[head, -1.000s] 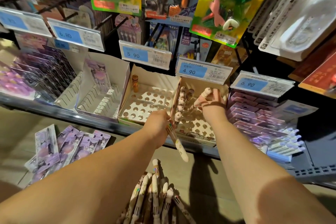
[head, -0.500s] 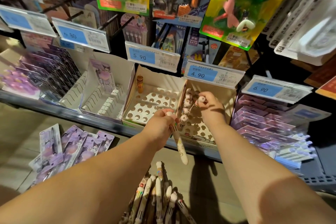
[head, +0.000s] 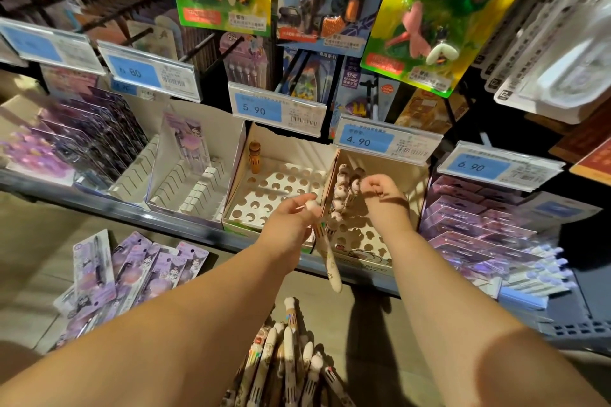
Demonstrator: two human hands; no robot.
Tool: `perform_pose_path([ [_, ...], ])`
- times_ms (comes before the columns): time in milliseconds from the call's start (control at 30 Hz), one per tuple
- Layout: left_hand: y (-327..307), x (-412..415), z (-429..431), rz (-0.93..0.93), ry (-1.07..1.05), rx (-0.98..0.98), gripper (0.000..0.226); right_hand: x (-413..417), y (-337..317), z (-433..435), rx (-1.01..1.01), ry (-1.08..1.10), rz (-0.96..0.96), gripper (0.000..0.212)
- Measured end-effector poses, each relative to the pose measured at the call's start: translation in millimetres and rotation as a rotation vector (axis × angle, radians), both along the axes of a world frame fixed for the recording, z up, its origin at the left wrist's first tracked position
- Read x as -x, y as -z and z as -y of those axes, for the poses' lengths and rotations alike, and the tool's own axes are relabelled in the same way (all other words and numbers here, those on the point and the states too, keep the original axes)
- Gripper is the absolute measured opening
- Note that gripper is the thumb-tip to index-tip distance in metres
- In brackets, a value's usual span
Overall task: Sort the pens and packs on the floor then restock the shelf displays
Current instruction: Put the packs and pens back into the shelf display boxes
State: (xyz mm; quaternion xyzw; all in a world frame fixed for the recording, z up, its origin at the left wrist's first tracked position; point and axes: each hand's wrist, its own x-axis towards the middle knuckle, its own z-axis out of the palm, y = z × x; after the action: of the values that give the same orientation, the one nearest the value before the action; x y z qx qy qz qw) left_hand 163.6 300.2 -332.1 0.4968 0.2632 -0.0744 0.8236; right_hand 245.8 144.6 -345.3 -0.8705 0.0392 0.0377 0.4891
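Compared with one second ago, the right grip [head: 383, 195] has come down from a raised position, where it held a pen slanted over the box, to the row of standing pens [head: 340, 198]. The left grip [head: 291, 221] stays in nearly the same place, but the rounded cap of its pen now shows above the thumb.

**Grip state.** The left grip pinches a cream multi-colour pen [head: 325, 251] by its upper barrel, at the coloured sliders. The barrel hangs tip-down in front of the shelf edge [head: 132, 208]. The right grip is curled into a loose fist at the pen tops, against the left wall of the right display box [head: 373, 241]. Whether its fingers are pinching a pen top cannot be determined.

**Stock location.**
- More cream pens lie in a pile on the floor [head: 287, 357], below the arms.
- Purple packs [head: 132, 271] lie fanned on the floor to the left.
- The left display box [head: 281, 182] holds a single brown pen [head: 255, 157] at its back corner.

**Handling assessment.** The pen appears light, with a stiff, smooth plastic barrel that is likely to slip a little. The moulded cap looks like the most fragile part.
1. Take hold on the barrel just below the sliders, not on the cap.
2. Do not press a slider, as this would probably push a tip out.
3. Bring the pen upright over a free hole before lowering it. At a tilt, the tip will probably catch on the perforated card.
4. Keep clear of neighbouring pens. They stand close together and are likely to lean if knocked.
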Motion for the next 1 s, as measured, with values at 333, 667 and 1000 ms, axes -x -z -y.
perform_pose_path([
  [333, -1, -10, 15, 0.083, -0.026, 0.081, 0.025, 19, -32, 1, -0.124, -0.389, -0.332, 0.023],
  [667, 23, -11, 24, 0.116, 0.195, -0.816, 0.015, 13, -31, 24, -0.134, -0.164, -0.064, 0.039],
  [1000, 30, -17, 26, 0.12, 0.245, -0.963, 0.014, 12, -9, 16, 0.031, -0.006, 0.085, 0.04],
])
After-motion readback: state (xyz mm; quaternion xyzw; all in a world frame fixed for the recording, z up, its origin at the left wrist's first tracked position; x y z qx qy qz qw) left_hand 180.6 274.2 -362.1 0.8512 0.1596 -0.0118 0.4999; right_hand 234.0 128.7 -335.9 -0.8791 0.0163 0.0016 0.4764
